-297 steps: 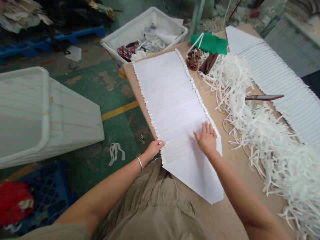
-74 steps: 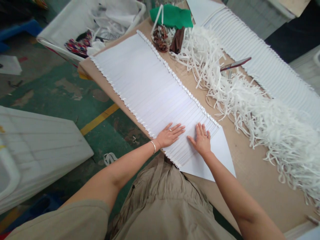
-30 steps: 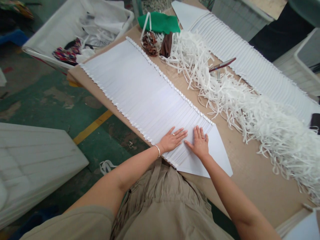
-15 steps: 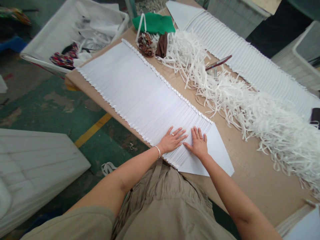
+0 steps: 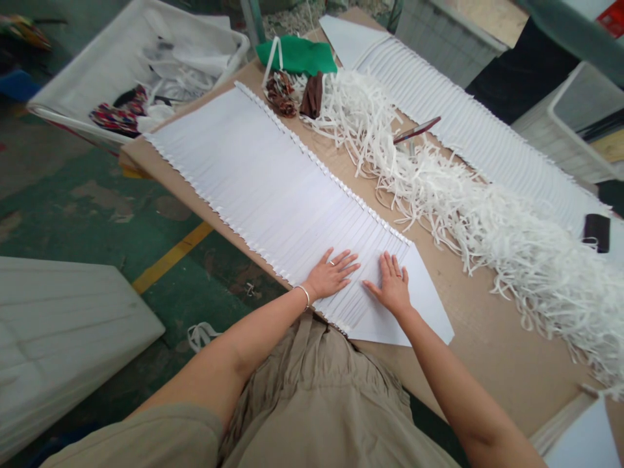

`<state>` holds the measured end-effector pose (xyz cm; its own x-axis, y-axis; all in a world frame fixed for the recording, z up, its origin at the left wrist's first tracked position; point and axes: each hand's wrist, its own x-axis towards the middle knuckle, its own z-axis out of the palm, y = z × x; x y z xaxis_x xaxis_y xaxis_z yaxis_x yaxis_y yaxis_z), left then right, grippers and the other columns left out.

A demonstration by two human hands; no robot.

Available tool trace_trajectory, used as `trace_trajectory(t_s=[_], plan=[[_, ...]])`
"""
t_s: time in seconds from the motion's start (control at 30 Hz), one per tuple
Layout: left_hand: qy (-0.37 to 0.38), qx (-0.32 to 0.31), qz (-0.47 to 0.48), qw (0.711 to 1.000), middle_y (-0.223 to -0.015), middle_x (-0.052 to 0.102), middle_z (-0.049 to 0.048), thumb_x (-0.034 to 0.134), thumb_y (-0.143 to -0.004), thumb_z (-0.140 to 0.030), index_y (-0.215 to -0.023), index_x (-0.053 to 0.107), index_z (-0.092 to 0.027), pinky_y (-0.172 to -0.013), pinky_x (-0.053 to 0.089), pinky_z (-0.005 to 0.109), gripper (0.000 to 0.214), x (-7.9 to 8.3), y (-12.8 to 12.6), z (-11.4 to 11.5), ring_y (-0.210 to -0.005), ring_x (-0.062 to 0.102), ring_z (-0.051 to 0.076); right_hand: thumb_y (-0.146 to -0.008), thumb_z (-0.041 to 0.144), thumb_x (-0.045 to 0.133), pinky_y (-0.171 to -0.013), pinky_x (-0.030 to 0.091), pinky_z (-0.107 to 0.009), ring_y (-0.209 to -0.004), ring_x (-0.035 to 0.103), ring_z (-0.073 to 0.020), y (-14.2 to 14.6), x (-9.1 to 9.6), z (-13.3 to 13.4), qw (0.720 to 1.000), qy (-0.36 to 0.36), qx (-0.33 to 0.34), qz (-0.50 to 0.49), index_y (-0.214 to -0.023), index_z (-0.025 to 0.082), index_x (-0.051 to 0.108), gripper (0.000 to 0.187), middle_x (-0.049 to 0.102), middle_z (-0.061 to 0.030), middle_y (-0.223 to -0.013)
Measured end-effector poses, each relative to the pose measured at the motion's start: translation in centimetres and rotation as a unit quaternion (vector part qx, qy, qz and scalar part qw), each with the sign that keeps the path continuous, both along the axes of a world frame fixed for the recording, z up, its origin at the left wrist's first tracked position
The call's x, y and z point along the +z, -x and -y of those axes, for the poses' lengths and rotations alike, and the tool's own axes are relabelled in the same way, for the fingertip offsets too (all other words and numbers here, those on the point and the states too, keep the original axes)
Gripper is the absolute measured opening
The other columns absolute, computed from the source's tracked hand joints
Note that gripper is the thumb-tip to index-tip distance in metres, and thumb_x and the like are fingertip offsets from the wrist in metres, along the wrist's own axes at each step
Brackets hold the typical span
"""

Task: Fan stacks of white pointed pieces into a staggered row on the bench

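Two hands (image 5: 333, 275) near centre. Three white sheet stacks (image 5: 263, 175): centre, 2, 4 o'clock. Four tubs (image 5: 73, 325): 8, 10, 1, 2 o'clock. One strip heap (image 5: 526, 240), 3 o'clock.

The brown worktop (image 5: 492, 344) is covered along its near edge by an overlapping row of white sheets (image 5: 273, 188), laid flat. Beyond it a long, loose heap of white straps (image 5: 492, 221) is spread, and behind that a second row of sheets (image 5: 458, 107) is laid out. By the upper end of the heap, a green cloth (image 5: 302, 56), a patterned bundle (image 5: 281, 96) and a brown cloth (image 5: 312, 96) are bunched together. Below, the green floor (image 5: 229, 279) is crossed by a yellow stripe (image 5: 173, 257), near which a looped white strap (image 5: 201, 336) is seen lying.
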<state>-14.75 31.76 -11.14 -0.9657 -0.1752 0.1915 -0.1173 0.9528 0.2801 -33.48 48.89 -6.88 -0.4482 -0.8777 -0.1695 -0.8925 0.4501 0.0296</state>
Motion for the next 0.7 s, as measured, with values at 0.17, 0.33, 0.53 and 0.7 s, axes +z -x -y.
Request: trace_trajectory(t_s=[0.17,0.33,0.53,0.7], plan=[[0.011,0.009,0.000,1.000,-0.164,0.026,0.0039,0.035,-0.101,-0.039,-0.153,0.035,-0.027,-0.123,0.012,0.059,0.053,0.9,1.1,-1.8,-0.154,0.019,0.023,-0.092,0.068,0.036,-0.119,0.017,-0.058,-0.153,0.013,-0.0292,1.0,0.6,-2.1,0.999,-0.007,-0.036,-0.018,-0.158,0.014,0.016,0.088,0.021,-0.0141,-0.165],[0.024,-0.017,0.005,1.000,-0.163,0.029,-0.0013,0.034,-0.101,-0.043,-0.153,0.033,-0.032,-0.124,0.014,0.055,0.053,0.7,2.4,-3.3,-0.153,0.019,0.020,-0.090,0.070,0.039,-0.120,0.015,-0.058,-0.154,0.010,-0.0288,-0.1,0.1,-1.6,1.000,0.007,0.001,-0.004,-0.159,0.017,0.016,0.090,0.020,-0.0122,-0.165],[0.048,-0.018,0.013,0.999,-0.162,0.031,-0.0004,0.042,-0.098,-0.045,-0.155,0.030,-0.033,-0.125,0.013,0.054,0.059,0.4,2.6,-3.3,-0.153,0.021,0.021,-0.088,0.067,0.045,-0.118,0.016,-0.059,-0.153,0.013,-0.0311,-0.5,-0.4,-1.9,1.000,0.019,0.000,0.018,-0.158,0.019,0.019,0.089,0.023,-0.0135,-0.164],[0.041,-0.018,0.026,0.999,-0.163,0.031,-0.0004,0.040,-0.099,-0.044,-0.155,0.029,-0.034,-0.124,0.013,0.054,0.058,0.4,2.9,-3.2,-0.153,0.022,0.021,-0.089,0.066,0.044,-0.119,0.015,-0.059,-0.154,0.011,-0.0309,0.2,-0.4,-2.8,0.999,0.035,0.008,0.027,-0.158,0.019,0.019,0.087,0.022,-0.0136,-0.164]])
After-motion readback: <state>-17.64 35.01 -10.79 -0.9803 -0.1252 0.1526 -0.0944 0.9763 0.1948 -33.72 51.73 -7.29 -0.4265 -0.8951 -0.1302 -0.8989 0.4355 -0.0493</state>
